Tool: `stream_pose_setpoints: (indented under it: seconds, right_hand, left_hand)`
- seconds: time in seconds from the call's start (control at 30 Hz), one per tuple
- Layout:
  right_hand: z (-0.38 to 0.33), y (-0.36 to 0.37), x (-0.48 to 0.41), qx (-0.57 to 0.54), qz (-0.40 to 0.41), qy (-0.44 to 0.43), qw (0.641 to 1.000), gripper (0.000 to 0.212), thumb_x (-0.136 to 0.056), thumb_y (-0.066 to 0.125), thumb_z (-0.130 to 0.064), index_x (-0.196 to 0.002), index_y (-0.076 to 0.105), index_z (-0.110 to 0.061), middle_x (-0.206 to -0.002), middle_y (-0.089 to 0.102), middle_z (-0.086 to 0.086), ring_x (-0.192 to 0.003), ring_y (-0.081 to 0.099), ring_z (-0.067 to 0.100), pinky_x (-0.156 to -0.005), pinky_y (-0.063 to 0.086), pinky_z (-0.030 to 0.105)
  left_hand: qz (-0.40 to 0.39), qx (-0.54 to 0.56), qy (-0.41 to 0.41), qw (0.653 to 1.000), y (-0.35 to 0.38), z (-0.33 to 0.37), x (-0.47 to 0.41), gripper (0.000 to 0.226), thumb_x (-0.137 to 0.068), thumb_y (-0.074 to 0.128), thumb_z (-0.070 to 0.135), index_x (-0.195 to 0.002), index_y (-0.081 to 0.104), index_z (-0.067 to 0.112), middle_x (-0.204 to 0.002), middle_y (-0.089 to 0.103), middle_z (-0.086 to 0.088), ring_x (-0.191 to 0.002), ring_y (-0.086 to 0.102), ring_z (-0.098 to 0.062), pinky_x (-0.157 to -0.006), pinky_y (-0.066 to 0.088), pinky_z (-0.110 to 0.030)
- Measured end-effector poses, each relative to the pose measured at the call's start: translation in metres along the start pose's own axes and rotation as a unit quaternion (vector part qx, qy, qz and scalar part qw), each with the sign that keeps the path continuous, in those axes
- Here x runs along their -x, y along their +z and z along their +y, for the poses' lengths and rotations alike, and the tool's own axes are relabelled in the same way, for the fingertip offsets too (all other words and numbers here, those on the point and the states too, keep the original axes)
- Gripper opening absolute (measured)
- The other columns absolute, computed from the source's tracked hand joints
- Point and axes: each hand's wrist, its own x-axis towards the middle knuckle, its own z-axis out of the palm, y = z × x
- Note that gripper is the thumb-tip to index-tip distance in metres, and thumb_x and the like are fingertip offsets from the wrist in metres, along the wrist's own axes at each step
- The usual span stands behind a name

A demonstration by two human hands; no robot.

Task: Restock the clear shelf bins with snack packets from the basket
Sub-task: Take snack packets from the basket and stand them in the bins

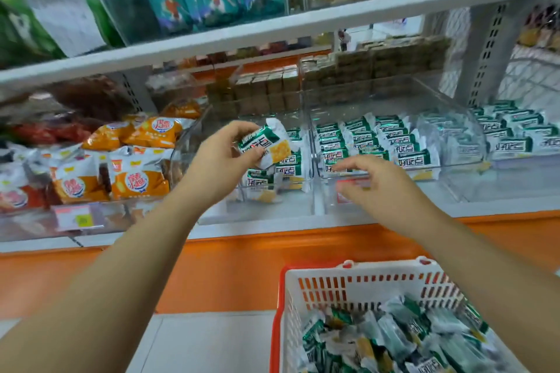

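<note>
Green-white packet [266, 144] pinched by left hand [221, 157], long axis rising rightward.

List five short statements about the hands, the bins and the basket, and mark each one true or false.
1. The left hand holds a green-and-white packet over the shelf. True.
2. The right hand grips a packet as well. False: it holds nothing, and its fingers are loosely curled.
3. The basket is empty. False: it holds many green-and-white packets.
4. Orange packets lie to the left of the held packet. True.
5. The clear bin under the held packet is packed full. False: it holds only a few packets, and its front part is bare.
</note>
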Motion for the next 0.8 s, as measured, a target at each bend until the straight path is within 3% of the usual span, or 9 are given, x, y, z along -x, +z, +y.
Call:
stream_pose_setpoints:
  seconds: [0.07,0.17,0.3,0.37,0.43,0.57,0.7,0.8]
  right_hand:
    - [0.011,-0.001,0.0,0.076,-0.026,-0.007,0.997,0.031,-0.089,0.063,-0.018,-0.12,0.061,-0.025,-0.125,0.056,-0.008,-0.118,0.049,0.011,-0.102,0.036,0.027]
    - [0.016,0.003,-0.001,0.127,-0.039,-0.032,0.991,0.031,-0.088,0.063,-0.023,-0.119,0.062,-0.026,-0.124,0.057,-0.01,-0.117,0.048,0.011,-0.106,0.034,0.034]
    - [0.022,0.003,-0.005,0.12,-0.023,-0.042,0.992,0.028,-0.088,0.063,-0.025,-0.115,0.064,-0.028,-0.118,0.057,-0.014,-0.113,0.048,0.008,-0.105,0.033,0.035]
    - [0.025,0.003,-0.006,0.115,-0.016,-0.049,0.992,0.026,-0.088,0.062,-0.024,-0.114,0.065,-0.028,-0.116,0.057,-0.015,-0.112,0.048,0.006,-0.105,0.033,0.032]
    - [0.027,0.004,-0.008,0.12,-0.01,-0.056,0.991,0.025,-0.088,0.062,-0.023,-0.112,0.066,-0.028,-0.116,0.058,-0.014,-0.112,0.048,0.006,-0.105,0.032,0.03]
    - [0.028,0.009,-0.011,0.13,-0.003,-0.062,0.989,0.024,-0.089,0.06,-0.023,-0.111,0.066,-0.027,-0.117,0.059,-0.013,-0.113,0.048,0.007,-0.107,0.027,0.03]
    - [0.03,0.013,-0.012,0.146,0.004,-0.067,0.987,0.024,-0.089,0.059,-0.026,-0.111,0.066,-0.03,-0.12,0.057,-0.015,-0.115,0.046,0.008,-0.106,0.019,0.026]
    - [0.03,0.014,-0.012,0.151,0.002,-0.071,0.986,0.024,-0.09,0.057,-0.027,-0.111,0.065,-0.032,-0.12,0.056,-0.016,-0.116,0.045,0.007,-0.105,0.015,0.023]
  left_hand:
    - [-0.034,-0.027,-0.027,0.999,0.004,-0.006,-0.024,0.02,-0.092,0.062,0.018,-0.11,0.057,0.024,-0.103,0.065,0.009,-0.072,0.063,0.002,-0.062,0.046,-0.011]
    - [-0.116,-0.082,-0.076,0.987,0.021,-0.019,-0.049,0.032,-0.09,0.065,0.021,-0.121,0.058,0.016,-0.117,0.061,0.002,-0.094,0.062,-0.015,-0.086,0.046,-0.026]
    - [-0.226,-0.132,-0.084,0.962,0.039,-0.034,-0.069,0.036,-0.088,0.067,0.02,-0.122,0.058,0.015,-0.116,0.06,-0.002,-0.093,0.057,-0.011,-0.079,0.041,-0.013]
    - [-0.252,-0.145,-0.09,0.953,0.046,-0.043,-0.075,0.03,-0.087,0.069,0.021,-0.115,0.06,0.021,-0.116,0.059,0.001,-0.1,0.052,-0.011,-0.086,0.039,-0.019]
    - [-0.262,-0.15,-0.09,0.949,0.054,-0.048,-0.078,0.026,-0.087,0.069,0.02,-0.11,0.059,0.023,-0.106,0.058,0.006,-0.098,0.052,-0.011,-0.082,0.038,-0.021]
    - [-0.253,-0.158,-0.067,0.952,0.066,-0.053,-0.083,0.027,-0.087,0.069,0.02,-0.112,0.061,0.02,-0.093,0.051,0.014,-0.083,0.049,-0.003,-0.066,0.036,-0.01]
    - [-0.254,-0.216,-0.045,0.942,0.072,-0.058,-0.087,0.031,-0.085,0.071,0.02,-0.115,0.062,0.016,-0.108,0.06,0.001,-0.093,0.054,-0.014,-0.078,0.039,-0.02]
    - [-0.266,-0.249,-0.033,0.931,0.072,-0.059,-0.09,0.033,-0.085,0.071,0.02,-0.116,0.061,0.016,-0.106,0.059,-0.001,-0.09,0.053,-0.016,-0.077,0.038,-0.023]
